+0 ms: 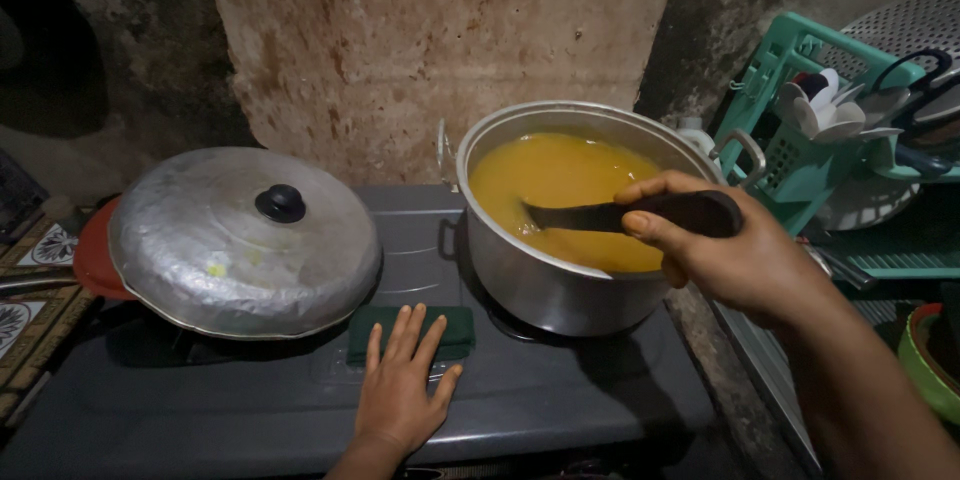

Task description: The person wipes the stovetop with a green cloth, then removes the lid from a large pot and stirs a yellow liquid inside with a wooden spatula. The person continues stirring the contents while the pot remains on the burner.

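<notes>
Two bare hands work at a dark stove top [560, 390]. The right hand [735, 250] is wrapped tight around the dark handle of a ladle [620, 214], whose far end dips into the orange-yellow liquid [560, 180] filling a metal pot [545, 280] on the right burner. The left hand [400, 395] lies flat, fingers spread, with its fingertips on a dark green scouring pad [450, 332] just in front of the pot. To the left sits a pan covered by a dented metal lid [240, 250] with a black knob [280, 203]. A teal dish rack [800, 140] holding utensils stands at the right.
</notes>
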